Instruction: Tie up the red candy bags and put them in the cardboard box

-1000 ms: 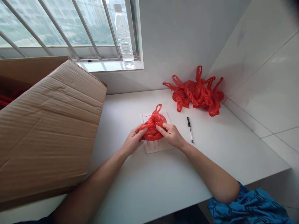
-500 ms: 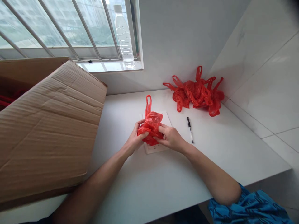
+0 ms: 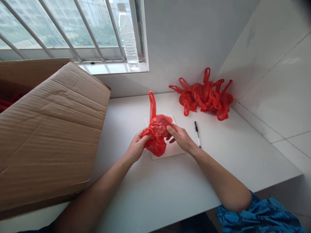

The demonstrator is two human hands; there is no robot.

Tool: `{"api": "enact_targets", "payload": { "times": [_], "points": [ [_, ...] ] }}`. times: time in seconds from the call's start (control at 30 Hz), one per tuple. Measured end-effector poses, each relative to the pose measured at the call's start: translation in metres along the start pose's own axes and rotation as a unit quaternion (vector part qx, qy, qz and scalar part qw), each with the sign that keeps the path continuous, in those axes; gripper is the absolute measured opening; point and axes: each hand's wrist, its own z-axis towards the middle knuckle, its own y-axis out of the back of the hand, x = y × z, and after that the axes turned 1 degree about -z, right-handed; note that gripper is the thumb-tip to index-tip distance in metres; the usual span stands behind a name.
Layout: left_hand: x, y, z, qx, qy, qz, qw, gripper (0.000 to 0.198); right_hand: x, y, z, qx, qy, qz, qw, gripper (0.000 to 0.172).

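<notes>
A crumpled red plastic bag (image 3: 159, 129) is held over a white notebook (image 3: 173, 150), one handle loop sticking up at its far left. My left hand (image 3: 136, 145) grips the gathered left side of the bag, thumb on top. With thumb and index finger, my right hand (image 3: 181, 137) pinches the bag's right edge while its other fingers hang loose beneath. Most of the notebook is hidden under the bag and hands. To the right of my right hand lies a black-capped pen (image 3: 197, 134).
Several red plastic bags (image 3: 204, 97) lie heaped at the table's back right corner. A large cardboard box (image 3: 51, 136) with red contents takes up the left side. On the windowsill stands a clear water bottle (image 3: 128, 40). The white table (image 3: 165, 191) ends at its front edge.
The bag has spread out and its handle loop stands taller. My right hand has shifted its hold to the bag's upper right edge, with fingers looser than before.
</notes>
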Motion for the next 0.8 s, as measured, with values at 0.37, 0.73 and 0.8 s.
{"api": "enact_targets", "payload": {
  "times": [0.37, 0.73, 0.8],
  "points": [
    [-0.008, 0.005, 0.002, 0.025, 0.043, -0.081, 0.995, 0.034, -0.005, -0.001, 0.006, -0.019, 0.042, 0.08, 0.996, 0.035],
    [-0.004, -0.009, -0.004, -0.022, 0.026, 0.084, 0.996, 0.054, -0.005, -0.006, 0.005, 0.03, 0.029, 0.113, 0.993, 0.035],
    [-0.005, -0.007, -0.004, -0.007, 0.039, 0.053, 0.998, 0.053, -0.002, -0.004, 0.005, 0.045, 0.004, 0.154, 0.987, 0.038]
  ]
}}
